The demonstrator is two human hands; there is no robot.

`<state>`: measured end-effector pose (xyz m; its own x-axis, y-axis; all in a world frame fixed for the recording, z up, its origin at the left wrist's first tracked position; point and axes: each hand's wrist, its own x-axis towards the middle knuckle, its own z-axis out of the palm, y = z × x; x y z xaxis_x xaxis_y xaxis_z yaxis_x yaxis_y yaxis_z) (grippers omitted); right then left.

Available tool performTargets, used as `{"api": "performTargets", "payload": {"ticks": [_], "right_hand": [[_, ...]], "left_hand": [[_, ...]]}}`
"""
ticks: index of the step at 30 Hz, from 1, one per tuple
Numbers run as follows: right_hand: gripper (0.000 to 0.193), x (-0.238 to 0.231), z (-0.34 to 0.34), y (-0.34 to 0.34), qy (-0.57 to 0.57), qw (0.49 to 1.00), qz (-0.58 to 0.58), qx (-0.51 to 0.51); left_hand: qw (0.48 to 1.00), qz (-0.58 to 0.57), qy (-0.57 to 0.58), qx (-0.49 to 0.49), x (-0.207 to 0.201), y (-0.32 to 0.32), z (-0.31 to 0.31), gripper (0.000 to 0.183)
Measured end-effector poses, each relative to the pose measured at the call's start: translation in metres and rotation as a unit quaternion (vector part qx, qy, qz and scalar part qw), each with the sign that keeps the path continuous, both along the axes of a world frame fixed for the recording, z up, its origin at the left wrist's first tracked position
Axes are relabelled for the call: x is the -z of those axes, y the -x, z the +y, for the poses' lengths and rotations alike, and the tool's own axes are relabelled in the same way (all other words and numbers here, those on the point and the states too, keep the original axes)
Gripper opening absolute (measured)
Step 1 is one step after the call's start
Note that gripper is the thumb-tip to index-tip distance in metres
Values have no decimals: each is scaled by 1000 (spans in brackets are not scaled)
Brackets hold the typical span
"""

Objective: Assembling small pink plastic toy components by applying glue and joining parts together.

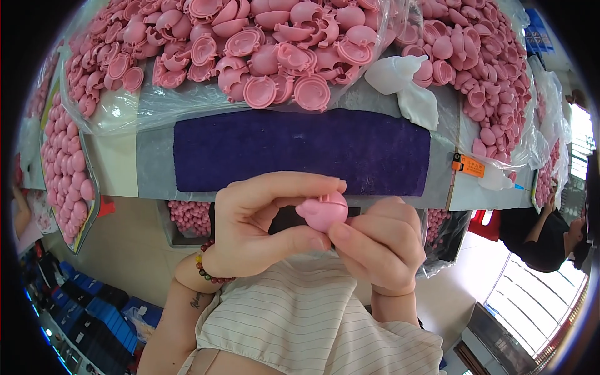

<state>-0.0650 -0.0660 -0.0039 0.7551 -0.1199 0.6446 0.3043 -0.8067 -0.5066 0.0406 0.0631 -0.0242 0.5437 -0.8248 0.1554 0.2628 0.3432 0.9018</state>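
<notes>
Between my two hands, just off the near edge of the table, is a small round pink plastic piece (pixel 323 213) with a pointed bump on its left side and a seam near its top. My left hand (pixel 262 219) pinches it with the fingertips over its top and the thumb below. My right hand (pixel 384 240) is closed, its thumb and curled fingers pressing the piece's lower right side. Beyond my hands a dark purple cloth (pixel 300 150) lies flat on the grey table.
Loose pink plastic shells (pixel 262 56) pile up on clear plastic at the far side, with another heap (pixel 481 81) at right. A white crumpled cloth (pixel 406 87) and an orange-and-black tool (pixel 469 165) lie right. Pink round pieces fill a tray (pixel 65 169) at left. A person (pixel 544 234) sits far right.
</notes>
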Motion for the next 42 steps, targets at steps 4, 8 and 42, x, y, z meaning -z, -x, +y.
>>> {"api": "performTargets", "payload": {"ticks": [4, 8, 42], "right_hand": [[17, 3, -19, 13, 21, 991, -81, 104], [21, 14, -75, 48, 27, 882, -246, 401], [40, 19, -36, 3, -298, 939, -96, 145]], "left_hand": [[984, 150, -62, -71, -12, 5, -3, 54], [993, 113, 14, 35, -2, -6, 5, 47], [611, -493, -314, -534, -33, -96, 123, 13]]}}
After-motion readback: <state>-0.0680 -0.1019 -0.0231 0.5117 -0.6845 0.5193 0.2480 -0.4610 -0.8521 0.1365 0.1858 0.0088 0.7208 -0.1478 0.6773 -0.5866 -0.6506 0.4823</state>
